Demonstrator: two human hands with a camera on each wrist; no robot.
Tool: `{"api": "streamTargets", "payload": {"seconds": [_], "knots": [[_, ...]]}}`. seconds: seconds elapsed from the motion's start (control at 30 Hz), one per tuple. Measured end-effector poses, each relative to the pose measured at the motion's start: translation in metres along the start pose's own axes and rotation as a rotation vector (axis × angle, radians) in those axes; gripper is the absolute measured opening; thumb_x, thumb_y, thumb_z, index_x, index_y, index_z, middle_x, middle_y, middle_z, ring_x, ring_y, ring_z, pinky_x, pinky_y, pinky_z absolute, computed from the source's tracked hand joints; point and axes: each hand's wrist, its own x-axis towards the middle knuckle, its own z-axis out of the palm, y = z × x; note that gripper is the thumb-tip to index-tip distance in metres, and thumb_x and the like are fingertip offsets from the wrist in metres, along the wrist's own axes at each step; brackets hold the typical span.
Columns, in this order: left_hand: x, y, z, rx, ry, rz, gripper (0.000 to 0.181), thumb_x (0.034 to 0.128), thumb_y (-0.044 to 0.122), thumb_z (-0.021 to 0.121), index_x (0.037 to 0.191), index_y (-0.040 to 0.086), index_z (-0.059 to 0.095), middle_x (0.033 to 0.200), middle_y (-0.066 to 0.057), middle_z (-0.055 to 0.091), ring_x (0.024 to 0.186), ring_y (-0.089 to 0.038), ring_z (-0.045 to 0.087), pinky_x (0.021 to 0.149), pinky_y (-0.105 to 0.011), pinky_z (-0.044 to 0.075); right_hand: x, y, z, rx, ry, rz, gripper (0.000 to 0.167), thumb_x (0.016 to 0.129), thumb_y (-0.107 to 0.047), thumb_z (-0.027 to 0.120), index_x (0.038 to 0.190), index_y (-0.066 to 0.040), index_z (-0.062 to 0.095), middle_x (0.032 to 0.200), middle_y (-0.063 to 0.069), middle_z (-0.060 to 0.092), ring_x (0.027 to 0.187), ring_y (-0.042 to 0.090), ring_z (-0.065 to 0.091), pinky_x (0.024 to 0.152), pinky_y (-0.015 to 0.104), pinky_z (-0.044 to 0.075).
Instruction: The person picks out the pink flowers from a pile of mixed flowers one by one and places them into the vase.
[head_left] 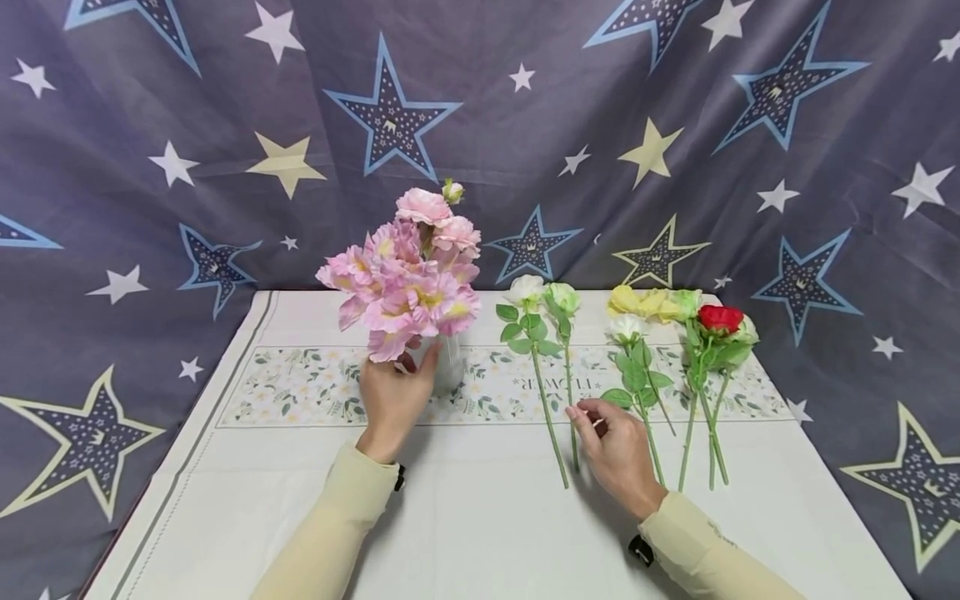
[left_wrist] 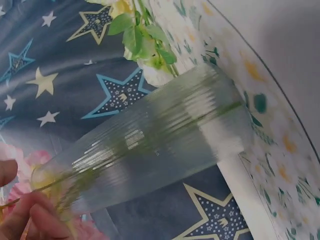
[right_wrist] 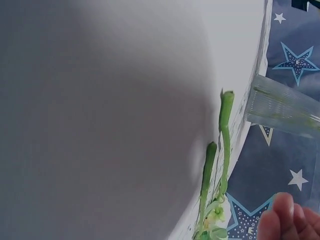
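A clear ribbed vase (head_left: 450,371) stands on the table and holds pink ruffled flowers (head_left: 405,292) and pink carnation-like blooms (head_left: 423,206). My left hand (head_left: 393,404) is at the vase's mouth, below the blooms. In the left wrist view its fingers (left_wrist: 37,220) pinch a thin flower stem that runs down inside the vase. My right hand (head_left: 618,450) hovers beside the stem of a pale green rose (head_left: 563,297), its fingers loosely bent with nothing visible between them. A white rose (head_left: 526,289) lies left of that rose.
Farther right lie another white rose (head_left: 626,327), yellow flowers (head_left: 645,303) and a red rose (head_left: 721,318), with stems toward me. A floral runner (head_left: 300,387) crosses the white table (head_left: 480,533). A star-patterned curtain (head_left: 480,125) hangs behind and at both sides.
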Motion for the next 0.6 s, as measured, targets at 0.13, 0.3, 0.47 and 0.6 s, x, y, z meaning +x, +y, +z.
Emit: {"api": "streamTargets", "payload": {"seconds": [0.13,0.3,0.47,0.6], "knots": [[-0.004,-0.002,-0.008,0.059,-0.077,0.015,0.021,0.0805,0.021,0.086,0.093,0.01,0.074,0.075,-0.007,0.07,0.058,-0.025,0.061,0.055,-0.041,0.043,0.001,0.002,-0.003,-0.026,-0.011,0.013,0.018,0.088,-0.015,0.082,0.099,-0.002,0.075,0.077,0.002,0.069,0.061,0.008,0.062,0.053,0.023,0.052],[-0.011,-0.007,-0.017,0.172,-0.176,-0.048,0.026,0.0811,0.032,0.086,0.097,0.015,0.075,0.085,-0.005,0.071,0.07,-0.027,0.064,0.055,-0.046,0.045,0.0,0.006,-0.006,-0.076,-0.044,0.015,0.025,0.09,-0.019,0.081,0.105,-0.001,0.074,0.086,0.008,0.071,0.071,0.017,0.066,0.061,0.034,0.056],[-0.016,-0.014,-0.024,0.262,-0.234,0.034,0.039,0.0803,0.037,0.086,0.105,0.01,0.074,0.101,-0.014,0.07,0.086,-0.036,0.065,0.066,-0.054,0.051,0.0,0.013,-0.011,-0.139,-0.089,0.009,0.038,0.091,-0.025,0.079,0.116,0.002,0.07,0.109,0.019,0.071,0.1,0.037,0.068,0.087,0.053,0.054],[-0.019,-0.022,-0.029,0.314,-0.261,0.145,0.049,0.0801,0.041,0.085,0.111,0.005,0.073,0.106,-0.017,0.07,0.091,-0.039,0.062,0.076,-0.054,0.05,0.001,0.021,-0.016,-0.187,-0.158,0.005,0.048,0.094,-0.031,0.076,0.126,0.004,0.065,0.13,0.025,0.064,0.123,0.047,0.057,0.106,0.061,0.041]]}}
